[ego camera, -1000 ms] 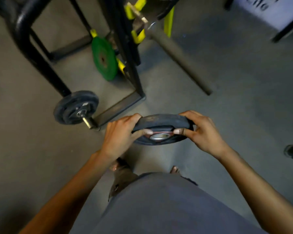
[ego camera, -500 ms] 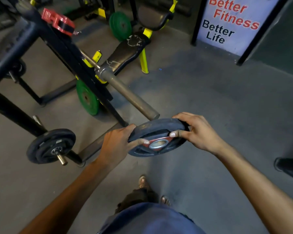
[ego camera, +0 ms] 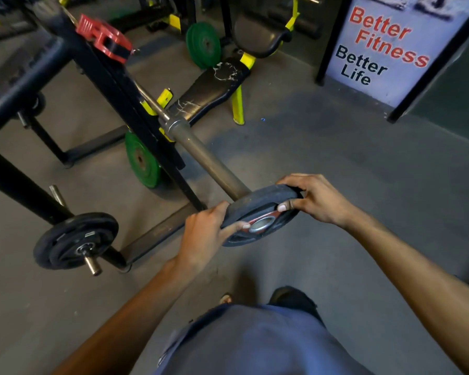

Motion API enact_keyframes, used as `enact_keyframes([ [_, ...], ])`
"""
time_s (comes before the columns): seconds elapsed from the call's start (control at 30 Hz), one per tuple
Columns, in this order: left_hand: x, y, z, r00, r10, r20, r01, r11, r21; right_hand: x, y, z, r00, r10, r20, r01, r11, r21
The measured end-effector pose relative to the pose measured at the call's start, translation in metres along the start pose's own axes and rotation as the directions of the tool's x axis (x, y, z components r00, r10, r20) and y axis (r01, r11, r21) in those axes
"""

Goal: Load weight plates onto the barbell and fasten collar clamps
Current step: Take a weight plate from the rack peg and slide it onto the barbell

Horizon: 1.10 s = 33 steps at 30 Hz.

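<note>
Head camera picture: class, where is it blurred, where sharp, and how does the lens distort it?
Head view: red clamp and rack at top left smeared; plate, left hand and right hand fairly sharp; light dim; wide lens bows the rack's bars.

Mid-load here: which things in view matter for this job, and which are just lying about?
In the job: black plate, gripped by left hand and right hand; barbell sleeve; red collar clamp on the rack.
Lying about: green plate by the rack; black plates on the low peg; bench; Better Fitness sign.
</note>
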<state>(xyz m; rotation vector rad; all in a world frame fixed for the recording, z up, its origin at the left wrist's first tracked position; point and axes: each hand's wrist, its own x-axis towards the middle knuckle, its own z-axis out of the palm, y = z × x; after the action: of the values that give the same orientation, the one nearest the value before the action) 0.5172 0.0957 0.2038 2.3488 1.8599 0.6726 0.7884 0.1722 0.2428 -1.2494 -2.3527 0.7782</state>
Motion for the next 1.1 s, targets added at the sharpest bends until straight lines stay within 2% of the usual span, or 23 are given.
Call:
enact_keyframes([
  [0.13,0.001,-0.001,0.015,0.996,0.008,-0.088,-0.006,1.0,0.023,0.014,0.011,-0.001,0.999,-0.046,0.026,0.047,0.998,-0.036],
  [0.3,0.005,-0.003,0.019,0.989,-0.037,-0.14,0.041,0.999,0.025,0.044,0.028,-0.009,0.98,-0.14,0.141,0.156,0.981,-0.111],
  [0.4,0.012,-0.012,0.019,0.988,-0.065,-0.139,0.076,0.994,0.08,0.057,0.031,-0.004,0.973,-0.212,0.096,0.225,0.962,-0.155],
  [0.53,0.03,-0.039,0.02,0.968,-0.235,-0.087,0.24,0.969,0.057,0.101,0.034,0.008,0.973,-0.217,0.072,0.227,0.956,-0.187],
  [0.63,0.046,-0.048,0.017,0.926,-0.351,-0.141,0.362,0.93,0.065,0.131,0.034,0.017,0.977,-0.207,0.052,0.212,0.965,-0.152],
  [0.7,0.048,-0.043,0.022,0.869,-0.473,-0.144,0.471,0.881,-0.052,0.136,0.033,0.023,0.987,-0.157,0.02,0.158,0.986,-0.051],
  [0.73,0.045,-0.034,0.026,0.805,-0.578,-0.133,0.55,0.811,-0.199,0.133,0.033,0.024,0.998,-0.057,0.007,0.056,0.997,0.057],
  [0.77,0.04,-0.024,0.031,0.704,-0.706,-0.076,0.627,0.669,-0.4,0.125,0.037,0.023,0.994,0.103,0.036,-0.108,0.975,0.193],
  [0.8,0.035,-0.011,0.034,0.574,-0.818,0.035,0.675,0.448,-0.586,0.115,0.043,0.023,0.95,0.281,0.133,-0.31,0.891,0.332],
  [0.83,0.031,0.004,0.036,0.453,-0.872,0.183,0.669,0.197,-0.717,0.103,0.047,0.021,0.874,0.397,0.281,-0.485,0.745,0.458],
  [0.87,0.028,0.015,0.041,0.38,-0.865,0.328,0.618,-0.026,-0.785,0.093,0.051,0.022,0.793,0.424,0.438,-0.609,0.579,0.542],
  [0.9,0.028,0.023,0.045,0.354,-0.83,0.432,0.556,-0.184,-0.81,0.09,0.055,0.024,0.728,0.389,0.565,-0.686,0.428,0.589],
  [0.93,0.031,0.026,0.05,0.349,-0.805,0.479,0.497,-0.274,-0.823,0.091,0.056,0.029,0.697,0.344,0.629,-0.717,0.318,0.62],
  [1.0,0.041,0.029,0.056,0.335,-0.801,0.497,0.412,-0.35,-0.841,0.103,0.055,0.042,0.696,0.336,0.635,-0.707,0.163,0.688],
  [1.1,0.06,0.025,0.055,0.27,-0.843,0.466,0.303,-0.385,-0.872,0.127,0.046,0.055,0.7,0.415,0.582,-0.67,0.098,0.736],
])
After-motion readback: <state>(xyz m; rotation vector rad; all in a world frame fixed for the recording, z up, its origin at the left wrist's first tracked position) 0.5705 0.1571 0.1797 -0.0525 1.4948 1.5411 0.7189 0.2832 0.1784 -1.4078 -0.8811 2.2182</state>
